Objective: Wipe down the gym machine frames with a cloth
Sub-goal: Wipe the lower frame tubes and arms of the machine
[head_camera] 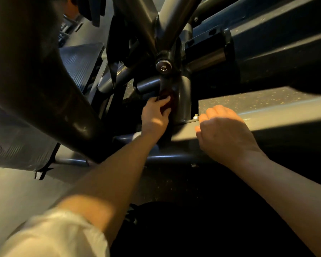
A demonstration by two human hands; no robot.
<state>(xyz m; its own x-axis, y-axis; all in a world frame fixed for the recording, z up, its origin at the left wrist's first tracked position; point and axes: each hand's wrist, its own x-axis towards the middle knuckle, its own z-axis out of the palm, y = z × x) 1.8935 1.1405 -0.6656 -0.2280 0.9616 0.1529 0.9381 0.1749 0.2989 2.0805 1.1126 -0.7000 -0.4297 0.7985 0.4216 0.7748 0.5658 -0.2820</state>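
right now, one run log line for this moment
left hand presses dark red cloth on frame post | right hand rests on beam

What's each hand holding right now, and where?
Left hand pinches a dark red cloth at its edge against the frame post. Right hand holds nothing.

Dark speckled rubber floor [248, 101] lies beyond the machine; a ribbed black footplate [78, 65] stands upper left.

left arm: white sleeve [50, 234], pushed up | right arm: bare
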